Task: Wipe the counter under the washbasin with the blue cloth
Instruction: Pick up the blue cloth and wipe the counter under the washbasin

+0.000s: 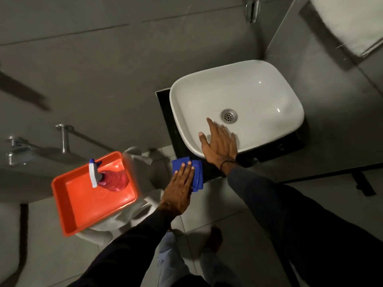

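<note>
A white washbasin (244, 96) sits on a black counter (165, 112). A folded blue cloth (198, 172) lies on the counter's near left corner. My left hand (180, 187) presses flat on the cloth, fingers straight and together. Over the basin's near rim lies my right hand (219, 143), fingers spread and reaching inside toward the drain (229, 116); it holds nothing.
An orange tray (70, 206) holding a pink spray bottle (112, 179) sits on the white toilet (145, 208) to the left. Grey tiled walls surround the basin. A tap (252, 9) hangs above. Chrome fittings (64, 137) project from the left wall.
</note>
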